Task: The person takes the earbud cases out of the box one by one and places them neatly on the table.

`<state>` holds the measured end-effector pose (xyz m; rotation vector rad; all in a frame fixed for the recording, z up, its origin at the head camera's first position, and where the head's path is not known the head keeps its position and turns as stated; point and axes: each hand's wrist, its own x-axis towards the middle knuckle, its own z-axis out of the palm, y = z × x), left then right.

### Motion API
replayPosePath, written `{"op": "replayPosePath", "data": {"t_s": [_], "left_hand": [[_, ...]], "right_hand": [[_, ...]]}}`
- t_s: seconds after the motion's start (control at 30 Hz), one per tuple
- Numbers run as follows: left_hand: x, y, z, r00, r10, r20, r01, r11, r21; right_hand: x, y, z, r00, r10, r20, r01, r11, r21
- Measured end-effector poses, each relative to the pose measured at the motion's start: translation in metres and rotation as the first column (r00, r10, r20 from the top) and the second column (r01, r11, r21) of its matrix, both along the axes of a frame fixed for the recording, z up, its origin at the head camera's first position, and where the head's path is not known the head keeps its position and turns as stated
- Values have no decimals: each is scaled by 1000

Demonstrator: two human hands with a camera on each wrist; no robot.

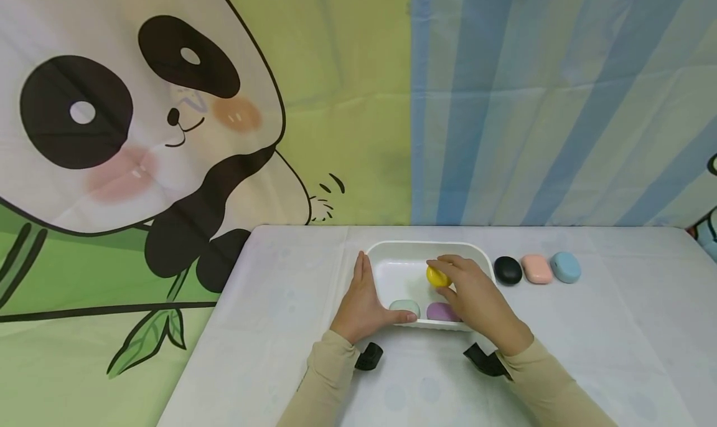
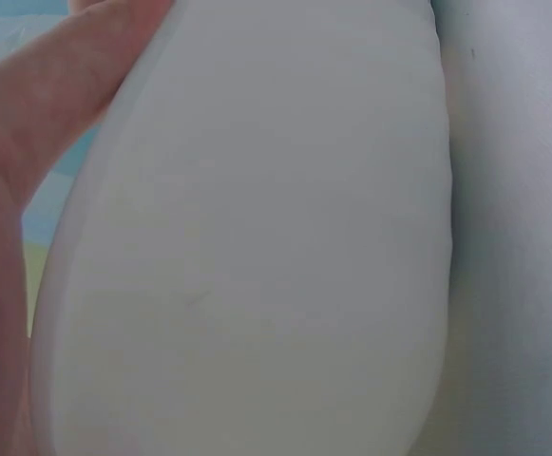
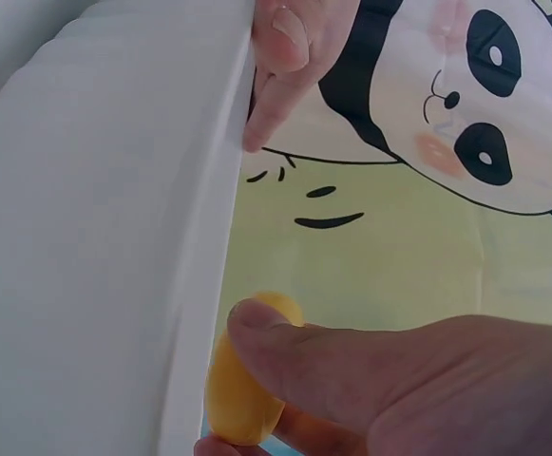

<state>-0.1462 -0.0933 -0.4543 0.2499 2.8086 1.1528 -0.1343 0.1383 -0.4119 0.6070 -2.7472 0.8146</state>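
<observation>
In the head view a white tray [image 1: 400, 277] stands on the table between both hands. My left hand [image 1: 366, 305] rests at its left front corner, fingers straight along the side and thumb stretched over the front rim. Above the tray, the thumb and fingers of my right hand [image 1: 473, 296] pinch a small smooth yellow rounded block [image 1: 437, 277]. Within the tray, near the front wall, lie a pale green rounded block [image 1: 404, 307] and a purple one [image 1: 441, 312]. The right wrist view shows the yellow block [image 3: 242, 394] upright between thumb and fingertips, beside the tray wall [image 3: 104, 237].
Right of the tray a black rounded block [image 1: 508, 271], a pink block [image 1: 537, 269] and a blue block [image 1: 566, 267] stand in a row. The white-covered table [image 1: 633, 352] ends at a hanging cloth [image 1: 358, 134] with a panda print.
</observation>
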Motion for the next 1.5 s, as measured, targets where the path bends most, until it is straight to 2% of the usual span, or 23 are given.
{"op": "replayPosePath", "data": {"t_s": [0.3,0.7,1.0,1.23,1.5], "left_hand": [[0,0,0,1000,4,8,-4,1000,3],[2,0,-1,1000,6,5,-6,1000,-13],[1,0,0,1000,5,4,-4,1000,-5],[1,1,2,1000,-1,0,1,1000,1],[1,1,2,1000,3,15,-2,1000,-19]], "right_hand": [[8,16,5,1000,-12,-12,12,1000,16],[20,40,7,997,-53,50,53,999,1],[23,59,2,995,-46,-86,47,999,7],[28,73,-2,994,-87,-67,89,996,30],[31,84,-10,989,-127,-73,128,992,12]]}}
